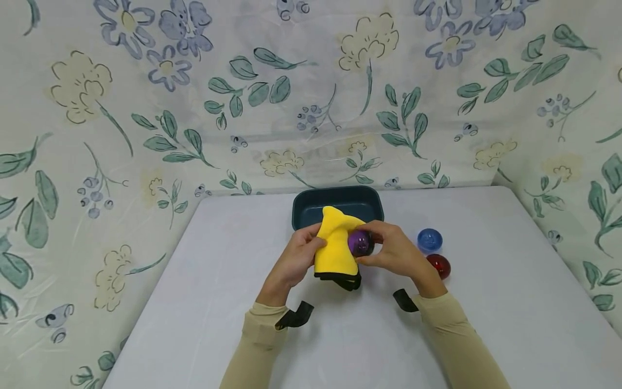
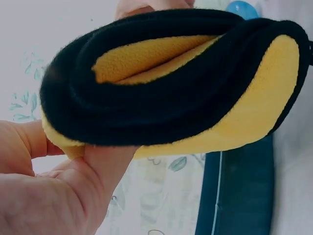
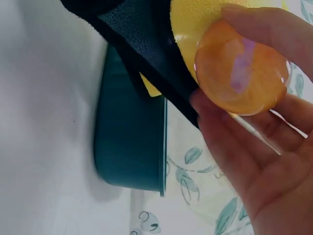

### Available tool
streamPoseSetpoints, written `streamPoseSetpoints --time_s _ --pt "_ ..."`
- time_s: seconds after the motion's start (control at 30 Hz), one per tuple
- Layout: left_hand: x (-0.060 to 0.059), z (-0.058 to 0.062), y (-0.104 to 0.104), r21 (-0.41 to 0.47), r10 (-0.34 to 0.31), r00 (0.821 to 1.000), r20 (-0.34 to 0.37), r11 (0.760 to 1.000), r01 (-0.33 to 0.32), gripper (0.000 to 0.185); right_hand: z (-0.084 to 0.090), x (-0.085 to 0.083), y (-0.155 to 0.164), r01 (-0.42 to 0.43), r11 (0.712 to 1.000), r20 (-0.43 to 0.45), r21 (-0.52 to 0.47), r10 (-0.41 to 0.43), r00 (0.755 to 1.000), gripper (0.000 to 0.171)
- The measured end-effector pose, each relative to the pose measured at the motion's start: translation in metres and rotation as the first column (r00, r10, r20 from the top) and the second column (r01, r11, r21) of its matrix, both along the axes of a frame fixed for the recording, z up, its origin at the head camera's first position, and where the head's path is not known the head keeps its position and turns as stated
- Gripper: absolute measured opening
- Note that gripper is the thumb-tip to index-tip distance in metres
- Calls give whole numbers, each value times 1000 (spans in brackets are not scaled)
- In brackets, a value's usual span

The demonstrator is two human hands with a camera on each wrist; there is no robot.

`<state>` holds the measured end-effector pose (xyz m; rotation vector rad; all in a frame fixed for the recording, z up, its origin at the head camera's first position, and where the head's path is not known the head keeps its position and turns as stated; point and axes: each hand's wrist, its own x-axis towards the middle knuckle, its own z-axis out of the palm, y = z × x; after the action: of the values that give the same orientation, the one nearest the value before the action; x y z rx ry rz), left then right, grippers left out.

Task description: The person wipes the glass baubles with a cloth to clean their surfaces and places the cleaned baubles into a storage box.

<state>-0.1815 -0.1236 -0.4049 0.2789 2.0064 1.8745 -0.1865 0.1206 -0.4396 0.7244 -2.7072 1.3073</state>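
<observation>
Above the middle of the white table (image 1: 204, 302), the left hand (image 1: 295, 262) grips a soft yellow fleece cloth with a black edge (image 1: 335, 243), fingers and thumb curled round its folded bulk at about 9 o'clock of the bundle. The right hand (image 1: 396, 253) pinches a small clear purple ball (image 1: 360, 243) against the cloth's 3 o'clock side, thumb below and fingers above; in the right wrist view the ball (image 3: 240, 73) looks see-through, tinted orange by the yellow behind it.

The cloth looks light, limp and thick; it folds on itself and sags, so a full-handed grasp across the folds probably serves better than a pinch at the hem. The ball appears hard, smooth and glossy, likely slippery, and perhaps thin-walled plastic; it seems safest held across its widest part with opposing fingertips, the fleece giving some friction.

Behind the hands, at 12 o'clock, a dark teal rectangular plastic tray (image 1: 311, 205) sits at the table's far edge. At 3 o'clock of the right hand, a clear blue ball (image 1: 430, 240) and a clear red ball (image 1: 439, 265) rest on the table, near each other.
</observation>
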Motion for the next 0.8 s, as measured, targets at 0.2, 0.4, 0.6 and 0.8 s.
streamPoseSetpoints --time_s 0.2,0.4,0.6,0.8 --pt "0 0 0 1 17 1000 -19 1000 -17 50 1 2 3 -4 998 -49 55 7 999 66" --pt "1 0 0 -37 54 997 -59 998 -56 50 8 4 1 -82 996 -11 46 83 997 62" --pt "0 -1 0 -44 36 996 -84 998 -39 49 12 7 -2 -149 989 3 -23 149 989 62" --pt "0 -2 1 -69 -11 997 -83 998 5 47 10 7 -2 -171 976 18 -136 175 984 63"
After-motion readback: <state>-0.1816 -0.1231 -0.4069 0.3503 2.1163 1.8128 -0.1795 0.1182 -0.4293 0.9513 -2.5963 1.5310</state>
